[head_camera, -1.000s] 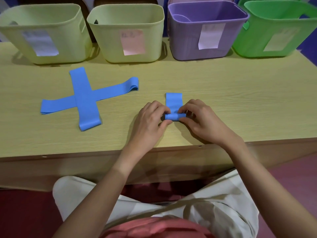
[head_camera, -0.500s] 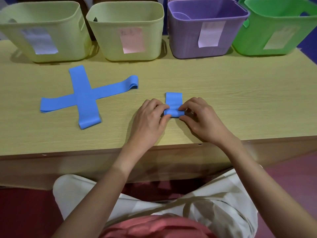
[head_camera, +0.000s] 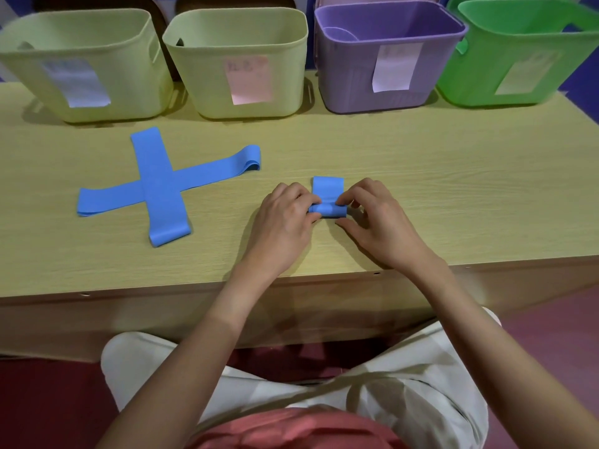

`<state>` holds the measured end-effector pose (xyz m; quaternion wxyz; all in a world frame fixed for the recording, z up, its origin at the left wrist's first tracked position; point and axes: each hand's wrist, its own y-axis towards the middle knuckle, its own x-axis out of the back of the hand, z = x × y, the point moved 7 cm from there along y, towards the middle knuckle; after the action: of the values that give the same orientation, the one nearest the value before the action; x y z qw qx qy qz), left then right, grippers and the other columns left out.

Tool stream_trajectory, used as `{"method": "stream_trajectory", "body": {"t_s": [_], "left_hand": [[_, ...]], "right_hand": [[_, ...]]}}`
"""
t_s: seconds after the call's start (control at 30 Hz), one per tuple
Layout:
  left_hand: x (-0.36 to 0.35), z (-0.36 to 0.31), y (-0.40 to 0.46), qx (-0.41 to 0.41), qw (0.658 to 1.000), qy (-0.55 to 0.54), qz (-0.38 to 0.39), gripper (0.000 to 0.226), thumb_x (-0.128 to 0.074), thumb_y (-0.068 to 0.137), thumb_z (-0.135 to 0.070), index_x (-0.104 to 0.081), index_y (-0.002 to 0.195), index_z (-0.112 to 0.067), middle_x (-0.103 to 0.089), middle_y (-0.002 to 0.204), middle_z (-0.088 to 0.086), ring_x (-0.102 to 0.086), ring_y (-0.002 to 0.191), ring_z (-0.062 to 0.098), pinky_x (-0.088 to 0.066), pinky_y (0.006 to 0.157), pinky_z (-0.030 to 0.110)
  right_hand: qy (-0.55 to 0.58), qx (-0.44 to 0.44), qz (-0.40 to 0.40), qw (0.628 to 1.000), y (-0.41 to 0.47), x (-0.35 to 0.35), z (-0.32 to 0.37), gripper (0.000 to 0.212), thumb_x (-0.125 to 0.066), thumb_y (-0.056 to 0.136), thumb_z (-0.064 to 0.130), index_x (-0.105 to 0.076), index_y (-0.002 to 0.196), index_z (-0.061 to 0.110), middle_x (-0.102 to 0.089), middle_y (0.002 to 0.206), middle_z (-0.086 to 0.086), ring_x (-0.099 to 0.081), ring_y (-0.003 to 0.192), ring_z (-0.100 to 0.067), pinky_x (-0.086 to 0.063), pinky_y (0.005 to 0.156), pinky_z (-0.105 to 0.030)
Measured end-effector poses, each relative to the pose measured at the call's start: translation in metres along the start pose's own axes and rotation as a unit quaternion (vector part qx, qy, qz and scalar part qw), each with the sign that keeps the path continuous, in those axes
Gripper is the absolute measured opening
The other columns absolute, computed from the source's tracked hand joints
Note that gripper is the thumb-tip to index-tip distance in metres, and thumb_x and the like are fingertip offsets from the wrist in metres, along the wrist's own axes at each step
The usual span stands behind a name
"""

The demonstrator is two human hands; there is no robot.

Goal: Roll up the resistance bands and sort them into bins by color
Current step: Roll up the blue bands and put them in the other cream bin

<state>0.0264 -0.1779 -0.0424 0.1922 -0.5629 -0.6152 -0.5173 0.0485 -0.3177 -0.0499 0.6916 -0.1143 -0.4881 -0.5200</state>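
Blue band (head_camera: pixel 327 202), well in front of the purple bin (head_camera: pixel 389 92), we pinched at both roll ends, left hand (head_camera: pixel 285 218) and right hand (head_camera: pixel 376 222), presumably keeping the coil tight.

Wooden table (head_camera: pixel 421 176) carries four bins (head_camera: pixel 238 64), crossed blue bands (head_camera: pixel 158 186), half-rolled band (head_camera: pixel 327 197).

Both forearms are bare to past the elbow, with no sleeve, watch or ring showing on the left hand (head_camera: pixel 285 218) or right hand (head_camera: pixel 376 222); cream-white trousers (head_camera: pixel 405 384) cover the legs, and a coral-red top (head_camera: pixel 291 429) shows at the waist
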Motion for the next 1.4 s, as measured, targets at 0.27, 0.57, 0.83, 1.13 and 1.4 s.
{"method": "stream_trajectory", "body": {"t_s": [0.27,0.57,0.83,1.13,1.4], "left_hand": [[-0.002,-0.002,0.002,-0.008,1.000,0.007,-0.010,0.022,-0.069,0.085,-0.017,-0.065,0.106,-0.010,-0.059,0.103,0.002,-0.053,0.092,0.024,-0.046,0.079,0.039],[-0.005,0.002,0.013,0.009,1.000,-0.022,0.018,0.012,-0.060,0.093,-0.015,-0.066,0.101,-0.009,-0.066,0.097,0.001,-0.053,0.094,0.023,-0.040,0.082,0.031],[-0.005,0.006,0.019,0.057,0.994,-0.072,0.055,0.013,-0.058,0.095,-0.019,-0.059,0.105,-0.012,-0.056,0.093,-0.007,-0.051,0.098,0.019,-0.043,0.084,0.035],[-0.004,0.004,0.016,-0.018,1.000,0.022,0.006,0.019,-0.068,0.087,-0.019,-0.069,0.102,-0.006,-0.062,0.099,0.006,-0.053,0.089,0.025,-0.042,0.079,0.033],[-0.006,0.010,0.027,-0.009,0.999,-0.009,0.047,0.022,-0.059,0.095,-0.018,-0.070,0.110,-0.006,-0.060,0.102,0.005,-0.050,0.097,0.022,-0.038,0.081,0.027]], "right_hand": [[0.002,-0.012,-0.015,1.000,0.005,0.000,-0.005,0.016,-0.066,0.088,0.013,-0.066,0.103,0.010,-0.054,0.096,0.000,-0.049,0.094,-0.017,-0.038,0.074,-0.022],[-0.010,-0.001,-0.009,1.000,0.010,0.002,-0.002,0.018,-0.063,0.089,0.011,-0.062,0.106,0.007,-0.062,0.098,-0.003,-0.049,0.095,-0.020,-0.046,0.074,-0.033],[-0.025,0.011,0.017,0.999,0.015,0.000,-0.002,0.019,-0.066,0.088,0.020,-0.061,0.105,0.010,-0.059,0.091,-0.003,-0.047,0.089,-0.020,-0.045,0.072,-0.039],[-0.007,0.007,0.025,1.000,0.021,-0.001,-0.007,0.015,-0.065,0.090,0.020,-0.063,0.102,0.010,-0.056,0.085,0.003,-0.044,0.083,-0.014,-0.043,0.072,-0.035],[-0.072,0.016,0.007,0.997,0.018,-0.006,-0.002,0.023,-0.053,0.097,0.022,-0.060,0.110,0.005,-0.056,0.095,-0.008,-0.036,0.090,-0.016,-0.045,0.074,-0.038]]}}
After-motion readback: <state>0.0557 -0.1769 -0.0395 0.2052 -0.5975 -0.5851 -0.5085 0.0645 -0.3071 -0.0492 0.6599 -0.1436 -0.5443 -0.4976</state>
